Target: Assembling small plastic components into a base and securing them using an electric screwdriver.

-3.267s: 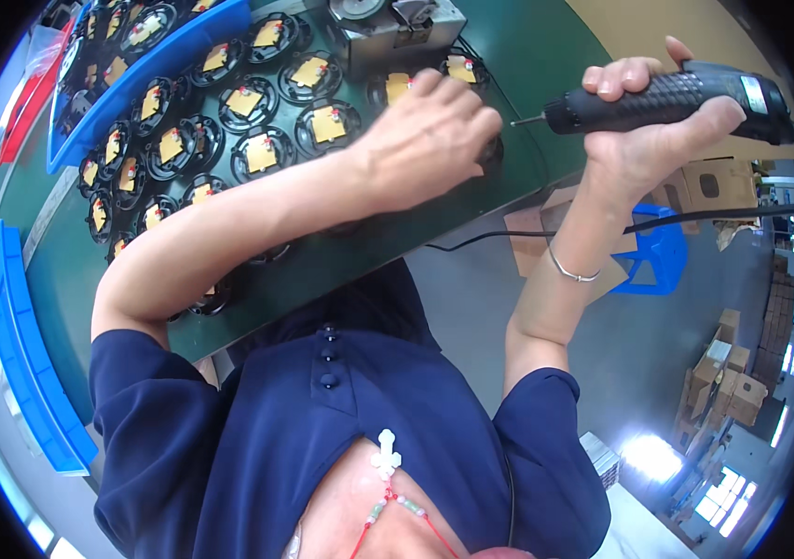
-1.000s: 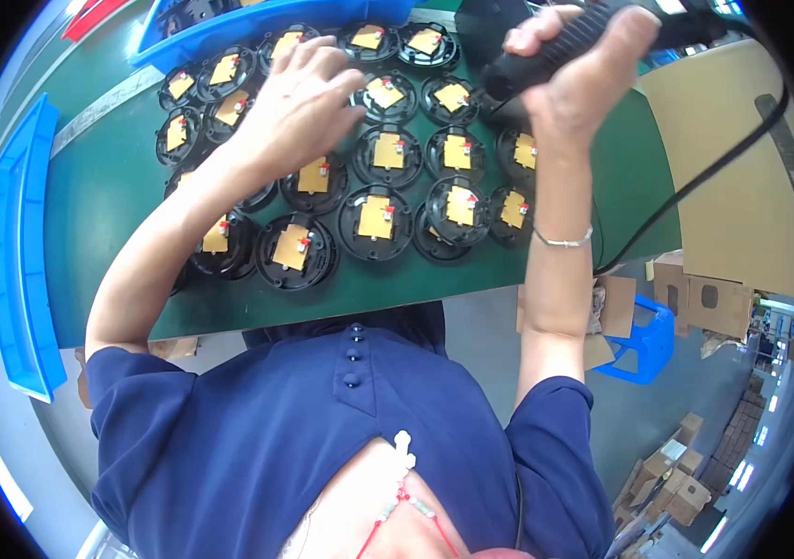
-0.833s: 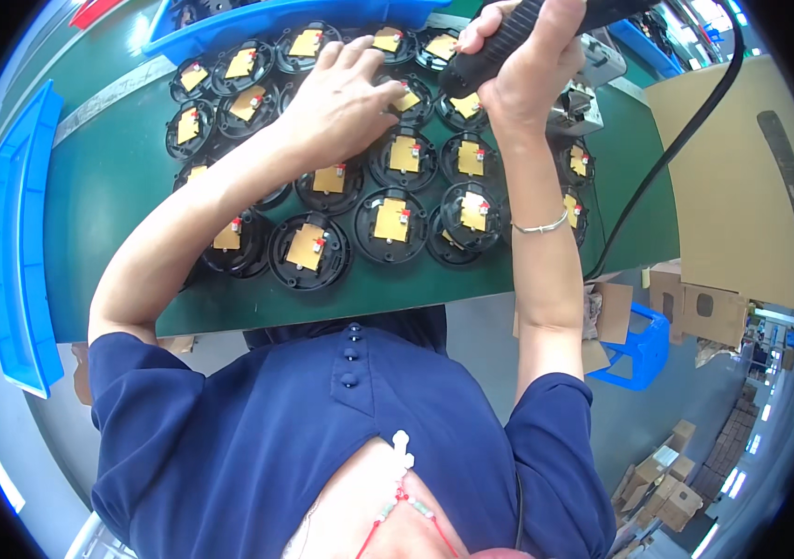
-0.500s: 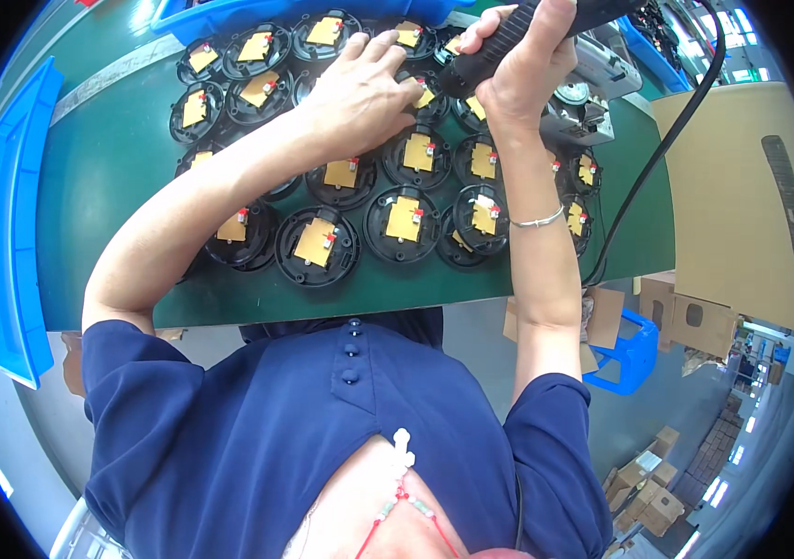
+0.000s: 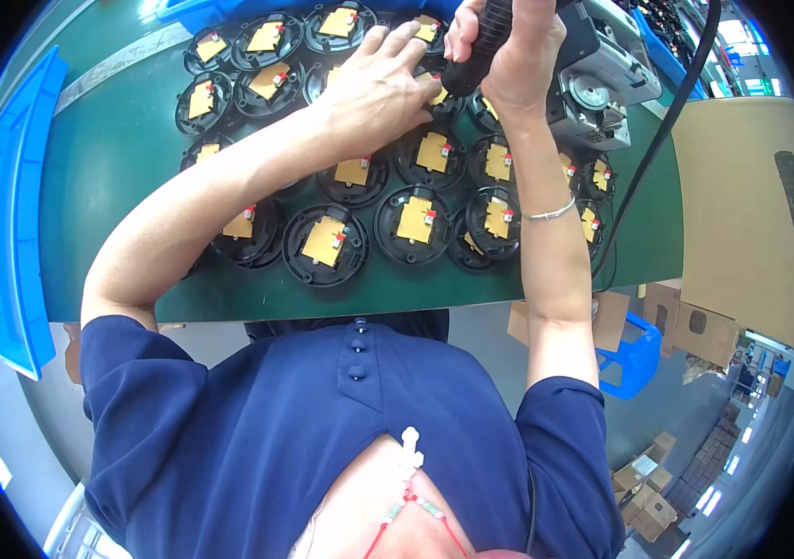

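Observation:
In my right hand (image 5: pixel 526 74) is a black corded electric screwdriver (image 5: pixel 485 48), my fingers wrapped round its ribbed body. Its nose points down at a black round housing (image 5: pixel 451 104) just right of my left hand, and the bit itself cannot be made out. My left hand (image 5: pixel 371 98) lies palm down over the rows of housings, fingers stretched out, fingertips near the screwdriver's nose. Each housing, such as the near one (image 5: pixel 350 265), carries a yellow sheet (image 5: pixel 324 240) with a small red and white connector. My left hand and forearm hide several housings.
A long blue tray (image 5: pixel 15 224) lies along the left side of the green table (image 5: pixel 117 205). Another blue bin (image 5: pixel 206 17) stands at the far edge. A grey-white machine (image 5: pixel 597 102) is at the right, near a black cable (image 5: pixel 663 140) and a large cardboard box (image 5: pixel 728 205).
The screwdriver has swung to a steeper angle in my right hand, its nose staying beside my left fingers. My left hand keeps its place over the housings. The whole view has shifted slightly.

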`<state>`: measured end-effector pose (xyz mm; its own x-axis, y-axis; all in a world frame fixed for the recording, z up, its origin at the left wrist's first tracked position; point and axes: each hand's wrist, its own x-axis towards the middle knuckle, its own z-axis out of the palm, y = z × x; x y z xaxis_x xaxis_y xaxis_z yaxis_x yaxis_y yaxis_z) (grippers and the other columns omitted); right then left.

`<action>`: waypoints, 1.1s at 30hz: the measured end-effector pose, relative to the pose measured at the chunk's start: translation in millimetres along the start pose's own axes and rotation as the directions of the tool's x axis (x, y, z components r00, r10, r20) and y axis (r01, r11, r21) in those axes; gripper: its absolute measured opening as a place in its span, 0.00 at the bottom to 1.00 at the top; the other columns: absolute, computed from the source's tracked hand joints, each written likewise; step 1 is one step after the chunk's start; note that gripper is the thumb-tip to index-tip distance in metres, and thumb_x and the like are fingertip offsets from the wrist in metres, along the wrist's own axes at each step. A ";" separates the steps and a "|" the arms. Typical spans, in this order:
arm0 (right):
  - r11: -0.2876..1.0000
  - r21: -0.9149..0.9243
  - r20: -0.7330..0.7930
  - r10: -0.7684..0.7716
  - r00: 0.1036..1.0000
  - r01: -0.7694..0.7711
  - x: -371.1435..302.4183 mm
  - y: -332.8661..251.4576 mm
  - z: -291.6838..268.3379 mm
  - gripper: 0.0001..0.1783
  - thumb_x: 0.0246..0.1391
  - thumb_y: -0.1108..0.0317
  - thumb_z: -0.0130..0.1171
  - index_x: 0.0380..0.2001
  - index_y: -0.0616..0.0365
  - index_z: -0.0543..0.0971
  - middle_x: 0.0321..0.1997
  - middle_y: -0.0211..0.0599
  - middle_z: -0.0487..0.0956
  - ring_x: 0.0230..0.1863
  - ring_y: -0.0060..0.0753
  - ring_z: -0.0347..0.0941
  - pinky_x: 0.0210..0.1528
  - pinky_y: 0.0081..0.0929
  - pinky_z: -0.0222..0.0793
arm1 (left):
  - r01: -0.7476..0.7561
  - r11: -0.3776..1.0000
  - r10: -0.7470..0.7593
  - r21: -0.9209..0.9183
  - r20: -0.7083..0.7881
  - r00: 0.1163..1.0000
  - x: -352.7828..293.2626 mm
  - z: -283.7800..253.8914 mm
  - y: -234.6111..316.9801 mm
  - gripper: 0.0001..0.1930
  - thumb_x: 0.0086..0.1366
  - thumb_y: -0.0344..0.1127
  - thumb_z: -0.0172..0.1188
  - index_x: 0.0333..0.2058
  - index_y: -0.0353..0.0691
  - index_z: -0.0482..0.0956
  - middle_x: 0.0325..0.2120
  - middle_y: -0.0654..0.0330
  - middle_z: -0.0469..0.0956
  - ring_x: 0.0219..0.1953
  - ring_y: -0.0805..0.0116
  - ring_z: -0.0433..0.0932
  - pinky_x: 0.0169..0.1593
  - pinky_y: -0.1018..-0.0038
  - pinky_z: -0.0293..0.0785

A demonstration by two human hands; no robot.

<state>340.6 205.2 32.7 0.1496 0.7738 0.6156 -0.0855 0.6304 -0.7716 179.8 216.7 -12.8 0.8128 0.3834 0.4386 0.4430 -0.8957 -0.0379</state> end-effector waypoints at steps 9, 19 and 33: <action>1.000 0.012 -0.128 -0.006 0.992 0.008 -6.8 -17.4 1.0 0.33 0.60 0.38 0.54 0.42 0.64 0.71 0.18 0.31 0.72 0.14 0.22 0.67 0.18 0.19 0.64 | 0.048 0.997 -0.043 -0.055 0.081 0.996 3.7 0.5 4.5 0.14 0.56 0.44 0.68 0.39 0.45 0.82 0.52 0.50 0.71 0.67 0.50 0.58 0.66 0.55 0.55; 0.926 -0.353 -0.338 -0.262 0.904 0.137 -1.1 -135.7 -110.9 0.44 0.52 0.26 0.51 0.47 0.62 0.69 0.18 0.39 0.72 0.16 0.36 0.69 0.25 0.37 0.72 | 0.195 0.980 -0.194 -0.051 0.012 0.981 -0.7 -61.0 -46.2 0.25 0.62 0.47 0.64 0.54 0.42 0.74 0.57 0.49 0.69 0.61 0.47 0.66 0.65 0.58 0.58; 0.902 -0.386 -0.446 -0.367 0.817 0.194 -4.7 -103.1 -115.7 0.26 0.65 0.43 0.50 0.38 0.60 0.73 0.14 0.30 0.69 0.12 0.23 0.66 0.15 0.19 0.62 | 0.193 0.981 -0.184 -0.012 0.248 0.951 -4.2 -55.3 -87.6 0.18 0.60 0.40 0.64 0.44 0.38 0.72 0.44 0.49 0.77 0.53 0.51 0.73 0.61 0.57 0.60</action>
<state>462.7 129.3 90.8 0.5927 0.3729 0.7139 0.3325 0.6941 -0.6385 116.6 281.1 38.3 0.7855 0.5852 0.2013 0.5869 -0.8076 0.0577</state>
